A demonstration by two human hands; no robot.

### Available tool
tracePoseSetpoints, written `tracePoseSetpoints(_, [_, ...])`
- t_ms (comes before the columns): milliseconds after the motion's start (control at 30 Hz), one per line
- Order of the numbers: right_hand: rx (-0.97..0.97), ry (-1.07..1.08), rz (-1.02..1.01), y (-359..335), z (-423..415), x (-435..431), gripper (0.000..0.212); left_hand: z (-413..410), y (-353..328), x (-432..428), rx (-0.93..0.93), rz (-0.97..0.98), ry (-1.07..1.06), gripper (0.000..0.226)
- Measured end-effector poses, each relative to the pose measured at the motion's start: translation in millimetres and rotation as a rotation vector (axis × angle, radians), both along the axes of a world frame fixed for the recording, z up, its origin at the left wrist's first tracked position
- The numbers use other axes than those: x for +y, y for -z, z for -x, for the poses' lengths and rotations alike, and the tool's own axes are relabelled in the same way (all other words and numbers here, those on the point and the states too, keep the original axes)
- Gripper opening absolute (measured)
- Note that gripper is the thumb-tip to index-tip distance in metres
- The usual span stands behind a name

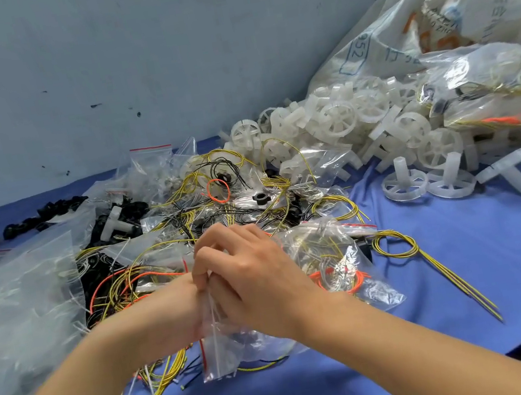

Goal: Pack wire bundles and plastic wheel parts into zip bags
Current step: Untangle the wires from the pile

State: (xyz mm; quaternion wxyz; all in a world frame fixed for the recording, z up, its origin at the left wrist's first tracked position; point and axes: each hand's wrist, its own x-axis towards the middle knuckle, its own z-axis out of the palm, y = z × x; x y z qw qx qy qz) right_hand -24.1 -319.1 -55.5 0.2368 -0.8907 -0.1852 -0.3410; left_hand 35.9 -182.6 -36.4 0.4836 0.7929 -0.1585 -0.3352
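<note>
Your right hand [250, 268] lies across the left hand [203, 306] at the middle of the blue table [472, 264], fingers curled and pinching the top of a small clear zip bag [215, 351] that hangs below them with its red strip running down its left edge. The left hand is mostly hidden behind the right; its fingers appear to hold the same bag, though how they close on it you cannot tell for certain. Just beyond your knuckles sprawls a tangle of yellow, black and orange wire bundles [218, 201], mixed with more clear bags. A filled bag [336, 260] holding wires lies just right of your hands, and a yellow-and-black looped bundle [399, 244] trails out beside it. The white plastic wheel parts [342, 116] are heaped at the far right against the grey wall [124, 64], spilling from a large printed sack [428, 14].
</note>
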Motion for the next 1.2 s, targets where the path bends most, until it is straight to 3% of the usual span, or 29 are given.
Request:
tracePoseSetpoints(167, [0.097, -0.031, 0.125, 9.2, -4.0, -2.0, 0.028, -16.4, -11.0, 31.0, 0.21, 0.08, 0.077, 0.035])
tracePoseSetpoints(300, [0.135, -0.068, 0.113, 2.3, -10.0, -4.9, 0.031, -39.5, -21.2, 52.9, 0.077, 0.111, -0.037, 0.041])
tracePoseSetpoints(433, [0.124, 0.022, -0.225, -19.0, -18.0, -30.6, 0.031, -51.7, -32.6, 35.5, -0.077, 0.201, -0.161, 0.028])
tracePoseSetpoints(533, [0.269, 0.127, -0.37, -27.6, -23.0, -62.7, 0.028, -58.0, -36.7, 5.4, -0.122, 0.216, -0.168, 0.024])
tracePoseSetpoints(700, [0.475, 0.368, -0.262, -25.8, -24.1, -110.7, 0.029, -74.0, -33.6, -64.7, -0.196, 0.179, -0.138, 0.019])
tracePoseSetpoints(800, [0.53, 0.474, -0.16, -23.0, -24.6, -130.3, 0.032, -88.2, -22.3, -109.4, -0.298, 0.098, -0.097, 0.02])
tracePoseSetpoints(900, [0.584, 0.507, -0.185, -21.6, -27.3, -146.3, 0.032, -100.1, -8.2, -152.1, -0.397, 0.009, -0.048, 0.025])
tracePoseSetpoints(1100, [0.707, 0.584, -0.275, -17.2, -28.6, -177.7, 0.035, -107.7, 16.1, -225.6, -0.819, -0.189, 0.018, 0.031])
tracePoseSetpoints(1200, [0.715, 0.626, -0.319, -13.9, -26.5, -190.6, 0.034, -105.1, 32.0, -254.0, -1.076, -0.336, 0.041, 0.063])
